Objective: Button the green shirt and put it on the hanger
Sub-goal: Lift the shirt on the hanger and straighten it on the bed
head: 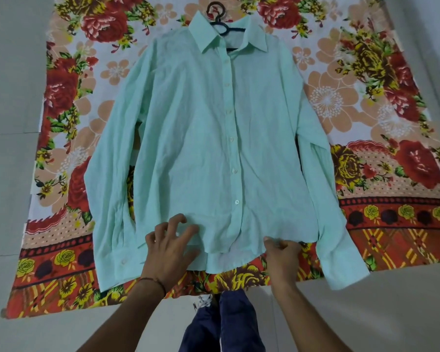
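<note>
The pale green shirt (203, 138) lies flat, front up, on a floral cloth, sleeves spread out to both sides. Its placket is closed, with a row of white buttons down the middle. A dark hanger (220, 24) sits inside the collar, its hook sticking out above the neckline. My left hand (169, 246) rests on the lower left hem with fingers spread and curled, pressing the fabric. My right hand (281, 252) pinches the lower right hem between thumb and fingers.
The floral cloth (381, 102) covers a grey tiled floor (10, 97). My legs in dark blue trousers (224, 323) show at the bottom edge, just below the shirt hem.
</note>
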